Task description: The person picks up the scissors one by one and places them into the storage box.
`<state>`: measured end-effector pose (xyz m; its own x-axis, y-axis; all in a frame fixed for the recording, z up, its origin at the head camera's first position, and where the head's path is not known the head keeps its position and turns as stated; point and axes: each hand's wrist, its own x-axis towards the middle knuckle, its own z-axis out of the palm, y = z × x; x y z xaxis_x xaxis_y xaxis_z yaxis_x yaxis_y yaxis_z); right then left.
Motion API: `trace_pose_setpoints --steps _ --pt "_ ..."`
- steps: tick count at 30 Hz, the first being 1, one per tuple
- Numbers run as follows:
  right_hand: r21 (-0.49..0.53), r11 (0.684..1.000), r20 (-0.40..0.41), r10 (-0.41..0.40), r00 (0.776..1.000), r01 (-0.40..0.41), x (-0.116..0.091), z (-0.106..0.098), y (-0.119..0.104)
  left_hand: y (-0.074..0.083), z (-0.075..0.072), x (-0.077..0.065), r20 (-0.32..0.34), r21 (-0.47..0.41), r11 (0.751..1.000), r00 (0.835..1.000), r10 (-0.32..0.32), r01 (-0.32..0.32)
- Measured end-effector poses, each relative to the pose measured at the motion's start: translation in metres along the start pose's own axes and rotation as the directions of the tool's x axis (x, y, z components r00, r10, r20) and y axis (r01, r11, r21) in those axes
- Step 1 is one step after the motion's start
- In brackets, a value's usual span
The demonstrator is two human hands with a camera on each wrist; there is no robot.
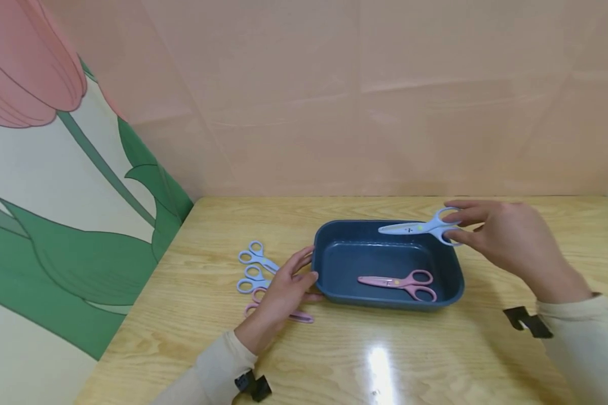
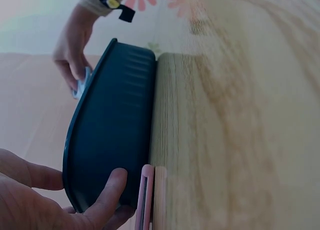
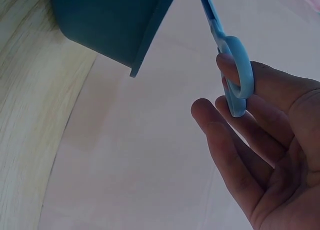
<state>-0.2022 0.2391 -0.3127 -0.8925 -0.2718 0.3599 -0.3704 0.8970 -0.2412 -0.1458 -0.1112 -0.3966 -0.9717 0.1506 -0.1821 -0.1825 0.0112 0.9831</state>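
Observation:
My right hand [image 1: 512,233] pinches light blue scissors [image 1: 425,228] by the handle loops, above the right back of a dark blue rectangular bin [image 1: 385,304]. Their blades point left over the bin. In the right wrist view, thumb and fingers hold the blue loops [image 3: 240,70] clear of the bin wall [image 3: 110,30]. Pink scissors [image 1: 400,282] lie inside the bin. At the bin's left end, my left hand [image 1: 284,295] rests its extended fingers against the outer wall and rim. In the left wrist view, one finger [image 2: 112,187] presses the side wall.
Left of the bin lie more scissors on the wooden table [image 1: 192,337]: light blue ones [image 1: 253,253] and pink ones [image 1: 301,316], partly hidden by the left hand. A pinkish covering [image 1: 360,112] stands behind the table, and a tulip-printed panel [image 1: 81,253] at the left.

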Motion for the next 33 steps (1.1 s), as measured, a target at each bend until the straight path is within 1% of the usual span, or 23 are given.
trace_pose_setpoints --steps 4,7,15,24,29,33 --pt "-0.003 1.000 0.019 0.004 1.000 -0.004 0.0007 0.0007 0.0001 0.0019 0.0009 0.0002 -0.004 0.008 1.000 1.000 -0.007 0.007" --pt "-0.001 1.000 0.036 0.011 0.999 -0.011 0.0018 0.0013 -0.0006 0.0021 0.0010 0.0001 -0.003 0.001 1.000 1.000 -0.001 0.001" --pt "-0.023 1.000 0.107 0.016 0.994 -0.014 0.0036 0.0014 -0.0016 0.0033 0.0019 -0.0006 -0.004 -0.007 1.000 1.000 0.005 -0.005" --pt "-0.041 0.999 0.181 0.010 0.983 -0.003 0.0051 0.0019 -0.0026 0.0031 0.0021 -0.0013 -0.007 -0.005 1.000 1.000 0.013 -0.013" --pt "-0.043 0.999 0.225 -0.016 0.974 0.026 0.0056 0.0039 -0.0016 0.0026 0.0014 -0.0006 0.001 0.005 1.000 1.000 0.014 -0.014" --pt "-0.050 0.998 0.242 -0.026 0.970 0.040 0.0057 0.0052 -0.0009 0.0029 0.0010 -0.0007 0.006 0.007 1.000 1.000 0.010 -0.010"
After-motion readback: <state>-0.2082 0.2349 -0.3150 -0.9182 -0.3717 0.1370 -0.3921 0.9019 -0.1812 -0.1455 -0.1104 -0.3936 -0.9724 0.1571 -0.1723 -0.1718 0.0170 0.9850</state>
